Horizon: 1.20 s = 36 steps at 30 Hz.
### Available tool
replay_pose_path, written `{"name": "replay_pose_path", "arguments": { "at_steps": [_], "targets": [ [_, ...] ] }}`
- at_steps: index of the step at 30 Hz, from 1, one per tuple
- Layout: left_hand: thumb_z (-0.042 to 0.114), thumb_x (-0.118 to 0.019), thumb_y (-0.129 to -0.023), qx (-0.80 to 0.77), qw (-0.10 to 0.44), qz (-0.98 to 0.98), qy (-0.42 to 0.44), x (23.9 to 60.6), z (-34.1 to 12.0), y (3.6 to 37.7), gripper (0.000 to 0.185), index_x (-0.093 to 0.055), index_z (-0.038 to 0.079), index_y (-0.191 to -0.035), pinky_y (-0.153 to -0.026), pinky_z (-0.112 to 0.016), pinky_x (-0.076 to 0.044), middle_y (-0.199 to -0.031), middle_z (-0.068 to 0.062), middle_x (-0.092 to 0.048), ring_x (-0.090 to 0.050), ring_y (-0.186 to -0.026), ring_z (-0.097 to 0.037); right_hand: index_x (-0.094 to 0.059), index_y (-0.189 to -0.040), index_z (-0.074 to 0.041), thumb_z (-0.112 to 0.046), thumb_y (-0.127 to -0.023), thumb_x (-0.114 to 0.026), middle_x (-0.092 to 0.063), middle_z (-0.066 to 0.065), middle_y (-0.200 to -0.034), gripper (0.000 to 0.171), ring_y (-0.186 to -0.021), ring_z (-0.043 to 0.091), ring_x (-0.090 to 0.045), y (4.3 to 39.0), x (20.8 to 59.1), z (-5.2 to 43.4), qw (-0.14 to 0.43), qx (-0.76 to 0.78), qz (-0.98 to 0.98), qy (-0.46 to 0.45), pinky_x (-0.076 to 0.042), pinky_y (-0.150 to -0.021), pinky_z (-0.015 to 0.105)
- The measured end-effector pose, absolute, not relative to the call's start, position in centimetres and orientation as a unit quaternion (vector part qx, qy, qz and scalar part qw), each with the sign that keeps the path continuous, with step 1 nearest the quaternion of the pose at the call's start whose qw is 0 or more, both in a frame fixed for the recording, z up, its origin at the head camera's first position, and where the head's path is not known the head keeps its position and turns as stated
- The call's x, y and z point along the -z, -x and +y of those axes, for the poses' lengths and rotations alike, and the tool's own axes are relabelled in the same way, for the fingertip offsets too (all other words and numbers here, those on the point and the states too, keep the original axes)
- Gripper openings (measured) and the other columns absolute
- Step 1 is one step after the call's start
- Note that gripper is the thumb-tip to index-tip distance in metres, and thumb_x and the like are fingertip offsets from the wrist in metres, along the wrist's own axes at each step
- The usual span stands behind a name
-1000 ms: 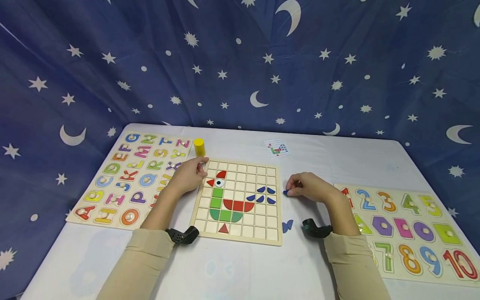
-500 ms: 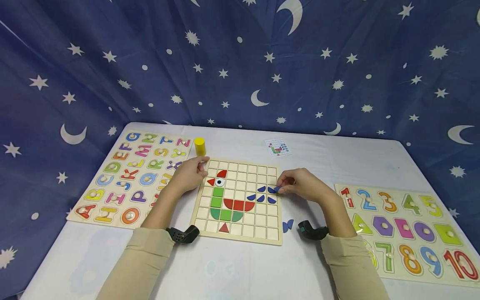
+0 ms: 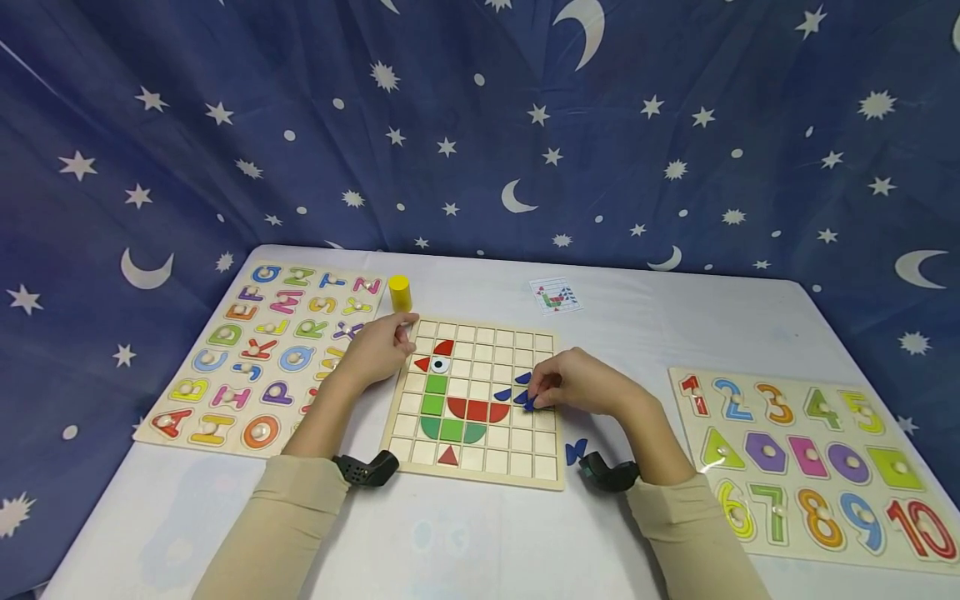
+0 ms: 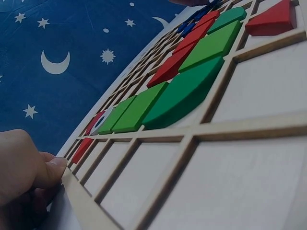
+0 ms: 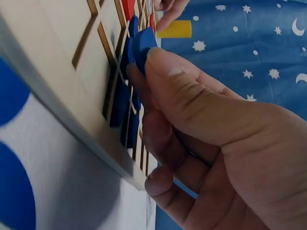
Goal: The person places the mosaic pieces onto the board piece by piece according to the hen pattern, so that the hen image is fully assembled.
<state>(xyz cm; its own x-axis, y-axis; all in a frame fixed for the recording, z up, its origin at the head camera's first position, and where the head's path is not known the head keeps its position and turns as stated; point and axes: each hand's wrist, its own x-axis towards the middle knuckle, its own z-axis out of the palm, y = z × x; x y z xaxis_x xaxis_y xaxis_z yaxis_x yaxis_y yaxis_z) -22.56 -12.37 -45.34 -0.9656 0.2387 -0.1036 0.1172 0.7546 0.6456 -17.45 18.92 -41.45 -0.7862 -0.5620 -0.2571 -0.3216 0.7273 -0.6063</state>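
A wooden grid board (image 3: 497, 459) lies mid-table, with red, green and blue pieces in its cells forming a bird, plus a round-eye tile (image 3: 439, 364). My left hand (image 3: 375, 350) holds the board at its upper left edge; in the left wrist view the thumb (image 4: 56, 170) presses the rim, with the other fingers partly hidden. Over the board's right side, my right hand (image 3: 581, 379) pinches a blue leaf-shaped piece (image 5: 144, 45) between thumb and finger. Several blue pieces (image 3: 523, 378) sit in the cells beneath, partly covered by the hand.
Two loose blue pieces (image 3: 575, 452) lie right of the board. A picture card (image 3: 556, 295) and yellow cylinder (image 3: 400, 293) stand behind it. A letter puzzle (image 3: 262, 367) is at left, a number-and-shape puzzle (image 3: 810, 458) at right. A starry curtain (image 3: 450, 108) hangs behind.
My right hand has carried the blue piece leftward from beside the board's right edge to above the cells with the blue pieces. The left hand stays on the board's edge.
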Motion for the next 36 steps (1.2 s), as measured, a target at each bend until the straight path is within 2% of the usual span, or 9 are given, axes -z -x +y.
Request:
{"name": "replay_pose_path", "arguments": {
  "at_steps": [13, 23, 36],
  "targets": [
    [0.015, -0.058, -0.091, -0.335, 0.09, 0.933, -0.095, 45.3, -12.4, 22.5, 0.046, -0.049, 0.013, -0.136, -0.07, -0.032, -0.035, -0.084, -0.003, -0.05, -0.046, -0.076, -0.019, -0.069, -0.083, -0.019, -0.017, -0.082, -0.073, -0.063, -0.009, -0.075, 0.005, -0.07, 0.008, -0.054, 16.9, 41.7, 17.8, 0.251, 0.278, 0.891, 0.256, -0.047, -0.067, 0.022],
    [0.015, -0.058, -0.091, -0.337, 0.089, 0.933, -0.094, 45.4, -12.4, 22.6, 0.047, -0.049, 0.013, -0.136, -0.07, -0.032, -0.035, -0.083, -0.003, -0.05, -0.046, -0.076, -0.019, -0.069, -0.081, -0.019, -0.017, -0.08, -0.075, -0.059, -0.009, -0.071, 0.006, -0.067, 0.007, -0.052, 17.0, 41.8, 17.6, 0.241, 0.272, 0.891, 0.272, -0.044, -0.062, 0.02],
    [0.013, -0.059, -0.09, -0.34, 0.084, 0.932, -0.09, 45.3, -12.3, 22.6, 0.046, -0.051, 0.012, -0.135, -0.069, -0.032, -0.035, -0.083, -0.003, -0.05, -0.047, -0.075, -0.019, -0.07, -0.083, -0.021, -0.014, -0.078, -0.077, -0.059, -0.009, -0.077, 0.01, -0.07, 0.007, -0.052, 17.0, 41.7, 17.8, 0.231, 0.256, 0.891, 0.295, -0.045, -0.063, 0.02]
  ]
}}
